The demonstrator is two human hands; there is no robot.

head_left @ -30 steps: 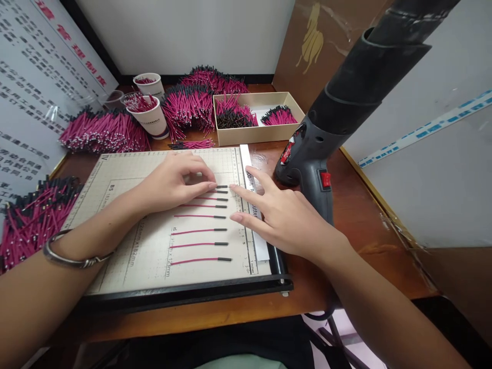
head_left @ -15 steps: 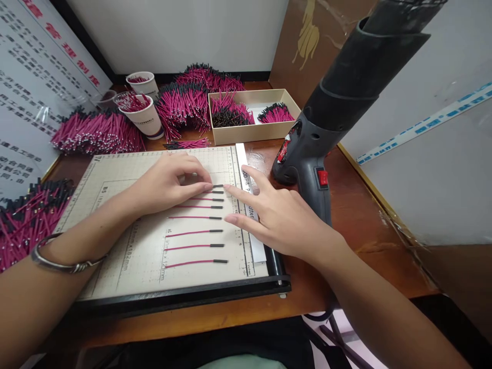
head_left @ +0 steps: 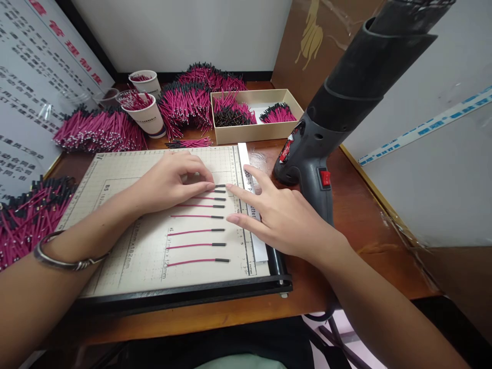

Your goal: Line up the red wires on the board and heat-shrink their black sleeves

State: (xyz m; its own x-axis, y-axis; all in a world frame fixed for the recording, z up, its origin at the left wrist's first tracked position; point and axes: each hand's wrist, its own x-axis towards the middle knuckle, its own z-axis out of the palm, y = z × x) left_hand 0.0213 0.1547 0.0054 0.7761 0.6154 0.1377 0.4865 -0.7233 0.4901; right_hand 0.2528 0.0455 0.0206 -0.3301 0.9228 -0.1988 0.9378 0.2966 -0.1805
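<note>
My left hand (head_left: 175, 177) rests on the cream paper-cutter board (head_left: 126, 277), thumb and fingers pinched at the topmost wire. Only that wire's black sleeve (head_left: 220, 185) shows; the rest is hidden under the hand. At the sleeve's right end lies the index fingertip of my right hand (head_left: 286, 218), whose fingers are spread and hold nothing. Below, several magenta wires with black-sleeved right ends lie roughly parallel in a column, among them a lower wire (head_left: 192, 263). The left ends of the upper ones are partly covered by my left hand.
A large dark heat gun (head_left: 338, 110) with a red switch stands close beyond my right hand. Behind the board are a cardboard box (head_left: 249, 134) of wires, paper cups (head_left: 148, 120) and heaped wires (head_left: 186, 105). Another heap (head_left: 34, 220) lies at the left.
The view has shifted very slightly, so everything appears a little farther right. Both hands keep the same pose at the topmost wire.
</note>
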